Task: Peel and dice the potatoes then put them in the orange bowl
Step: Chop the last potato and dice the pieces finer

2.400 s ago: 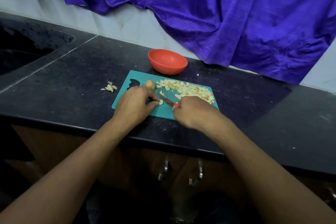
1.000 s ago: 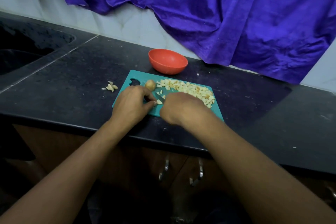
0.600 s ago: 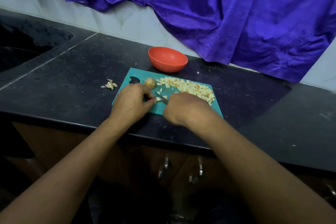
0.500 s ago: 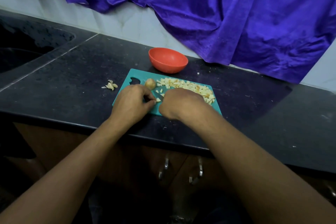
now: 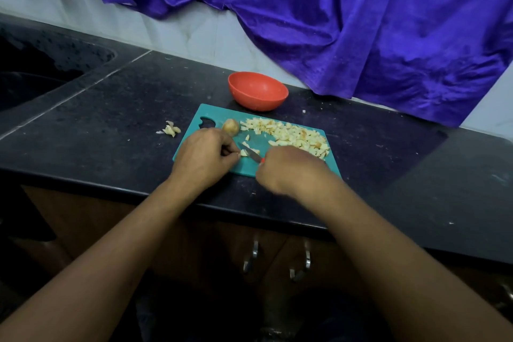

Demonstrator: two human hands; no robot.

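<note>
Head view: right hand (image 5: 288, 166) grips the knife (image 5: 251, 153), blade on a small potato piece (image 5: 244, 152) that the left hand (image 5: 205, 158) pinches down on the teal board (image 5: 249, 168). Dicing looks mostly done: big diced pile (image 5: 291, 134) on the board, 1 small whole potato (image 5: 230, 127) uncut beside it. Orange bowl (image 5: 258, 91) just behind the board looks empty, so the whole transfer is left.

right hand (image 5: 288, 166) drew the knife (image 5: 249, 153) back rightward.

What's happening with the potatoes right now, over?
Right hand grips knife, left hand pinches potato piece. Diced pile and whole potato on cutting board, orange bowl empty. Nothing blocking.
</note>
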